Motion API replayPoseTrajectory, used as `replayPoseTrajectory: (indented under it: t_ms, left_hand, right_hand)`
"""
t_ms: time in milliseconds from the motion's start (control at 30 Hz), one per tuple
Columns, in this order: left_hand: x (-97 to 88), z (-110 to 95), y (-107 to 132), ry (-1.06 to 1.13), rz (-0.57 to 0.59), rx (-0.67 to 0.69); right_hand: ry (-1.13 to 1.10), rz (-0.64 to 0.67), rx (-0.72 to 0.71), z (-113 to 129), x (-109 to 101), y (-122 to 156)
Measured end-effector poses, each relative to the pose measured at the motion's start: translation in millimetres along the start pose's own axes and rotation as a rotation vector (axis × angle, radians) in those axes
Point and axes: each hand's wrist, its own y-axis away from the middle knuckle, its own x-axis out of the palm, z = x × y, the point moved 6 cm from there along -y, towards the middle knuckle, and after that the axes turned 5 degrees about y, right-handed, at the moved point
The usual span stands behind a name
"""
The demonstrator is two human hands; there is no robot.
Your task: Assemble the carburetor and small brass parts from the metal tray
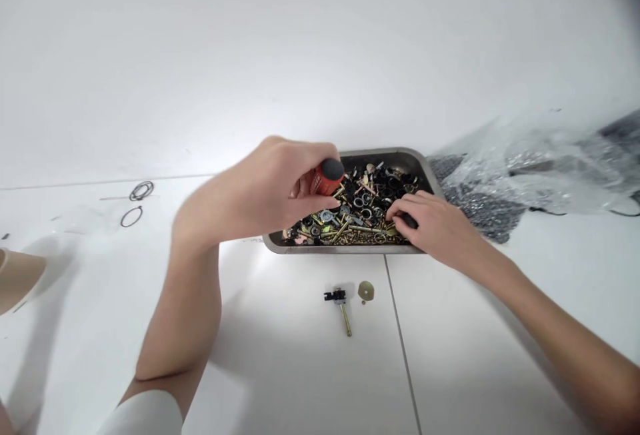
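Observation:
A grey metal tray sits on the white table, filled with several screws, washers and black rings. My left hand hovers over the tray's left part, closed round a screwdriver with a red and black handle. My right hand rests in the tray's right front corner, fingers curled and pinching a small black part among the hardware. In front of the tray lie a brass bolt with a black piece on it and a small brass disc.
Crumpled clear plastic bags over dark material lie right of the tray. Two thin rings lie at the far left of the table. A beige object pokes in at the left edge. A seam runs down the table from the tray.

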Motion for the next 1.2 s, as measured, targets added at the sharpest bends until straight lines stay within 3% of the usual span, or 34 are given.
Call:
replayPoseTrajectory:
  t_ms: [100, 200, 300, 433, 600, 733, 800, 933, 1033, 1200]
  left_hand:
    - [1.5, -18, 5, 0.008, 0.104, 0.14]
    - [-11.8, -30, 17, 0.019, -0.067, 0.187]
    - [-19.5, -36, 43, 0.059, -0.185, 0.136]
    - [-15.5, -38, 100, 0.223, -0.206, 0.014]
    - [7.7, -11, 173, 0.328, -0.226, -0.205]
    - [24.1, 17, 212, 0.224, -0.278, -0.228]
    - [34.6, 32, 226, 0.193, -0.282, -0.257]
    - [59.3, 58, 247, 0.072, -0.267, -0.38]
    - [70.9, 62, 254, -0.077, -0.264, -0.342]
    - [75.3, 61, 252, -0.168, -0.266, -0.293]
  right_hand:
    - [-0.026, -0.034, -0.025, 3, -4, 0]
    - [-0.05, -0.066, -0.051, 5, -7, 1]
    - [-0.078, -0.074, -0.053, 4, -6, 1]
    - [-0.108, -0.062, -0.041, 1, -2, 1]
    - [-0.145, -0.229, -0.015, 4, -16, 9]
    - [-0.092, -0.504, 0.025, 17, -32, 39]
    - [-0.06, -0.564, -0.01, 30, -33, 59]
    - [-0.034, -0.531, -0.07, 50, -23, 92]
    - [-0.051, -0.589, -0.035, 52, -22, 113]
    - [-0.096, -0.63, -0.02, 52, -22, 139]
